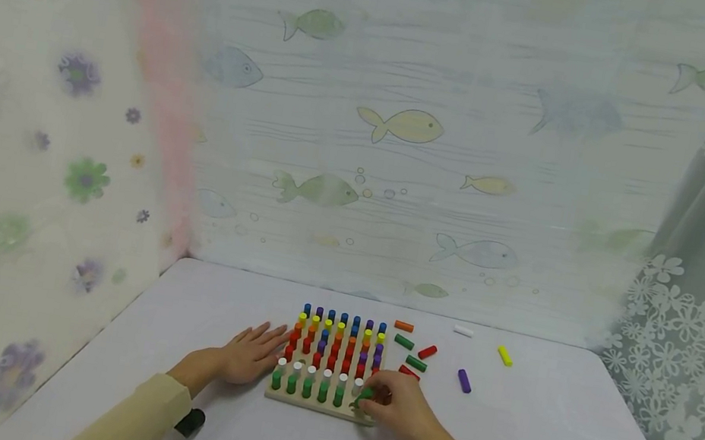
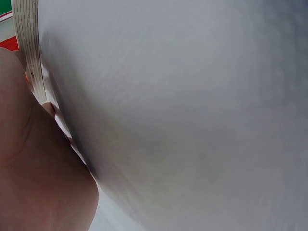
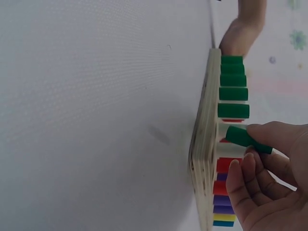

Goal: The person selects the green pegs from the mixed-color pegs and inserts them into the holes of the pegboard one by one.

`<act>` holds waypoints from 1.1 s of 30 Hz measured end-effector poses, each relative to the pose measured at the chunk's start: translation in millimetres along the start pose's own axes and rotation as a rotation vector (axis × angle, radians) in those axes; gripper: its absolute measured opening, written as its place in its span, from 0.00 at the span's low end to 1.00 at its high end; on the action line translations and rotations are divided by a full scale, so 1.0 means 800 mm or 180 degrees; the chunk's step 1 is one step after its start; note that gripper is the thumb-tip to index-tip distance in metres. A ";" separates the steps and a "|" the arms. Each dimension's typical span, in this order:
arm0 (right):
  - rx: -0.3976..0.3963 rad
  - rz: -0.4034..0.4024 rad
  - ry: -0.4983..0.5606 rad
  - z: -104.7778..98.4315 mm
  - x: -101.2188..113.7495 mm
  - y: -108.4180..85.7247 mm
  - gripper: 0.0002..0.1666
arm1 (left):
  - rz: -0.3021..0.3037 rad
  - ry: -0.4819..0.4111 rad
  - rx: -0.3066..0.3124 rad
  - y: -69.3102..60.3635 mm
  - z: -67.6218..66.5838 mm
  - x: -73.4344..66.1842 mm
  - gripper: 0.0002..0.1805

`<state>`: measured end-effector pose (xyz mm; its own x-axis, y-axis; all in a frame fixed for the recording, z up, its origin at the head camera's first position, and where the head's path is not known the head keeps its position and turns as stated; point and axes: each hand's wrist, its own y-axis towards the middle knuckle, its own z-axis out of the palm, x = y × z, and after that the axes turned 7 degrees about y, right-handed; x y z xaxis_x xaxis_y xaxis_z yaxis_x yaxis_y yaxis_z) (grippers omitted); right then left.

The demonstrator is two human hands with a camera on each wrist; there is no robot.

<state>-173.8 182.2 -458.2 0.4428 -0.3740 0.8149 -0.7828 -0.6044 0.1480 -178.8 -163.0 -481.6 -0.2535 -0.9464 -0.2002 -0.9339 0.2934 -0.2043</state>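
A wooden pegboard [image 1: 323, 406] lies on the table with rows of coloured pegs standing in it: green at the front, then white, red, orange, yellow and blue, with some purple. My right hand [image 1: 402, 409] pinches a green peg [image 3: 243, 137] between thumb and fingers. That peg is tilted, over the board's front right corner beside the green row [image 3: 233, 94]. Flat on the table, my left hand [image 1: 251, 354] has its fingers straight and its fingertips at the board's left edge. Only part of this hand shows in the left wrist view.
Loose pegs lie right of the board: an orange peg [image 1: 404, 327], green pegs [image 1: 404, 342], red pegs [image 1: 427, 352], a white peg [image 1: 463, 331], a yellow peg [image 1: 505, 356] and a purple peg [image 1: 464, 381]. A fish-patterned curtain [image 1: 400, 181] hangs behind the table.
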 end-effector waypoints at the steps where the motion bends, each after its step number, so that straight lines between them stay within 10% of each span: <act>1: 0.0009 0.0017 -0.0004 0.001 -0.001 0.000 0.08 | 0.0006 0.0000 -0.0005 0.000 0.000 0.000 0.35; 33: 0.0216 0.0111 -0.0036 0.018 -0.005 0.010 0.08 | -0.0009 -0.0035 0.0003 -0.002 -0.004 -0.005 0.33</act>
<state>-175.3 168.6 -468.1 0.4210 -0.4032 0.8125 -0.7665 -0.6372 0.0809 -177.5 -159.9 -477.1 -0.2479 -0.9457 -0.2102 -0.9344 0.2907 -0.2057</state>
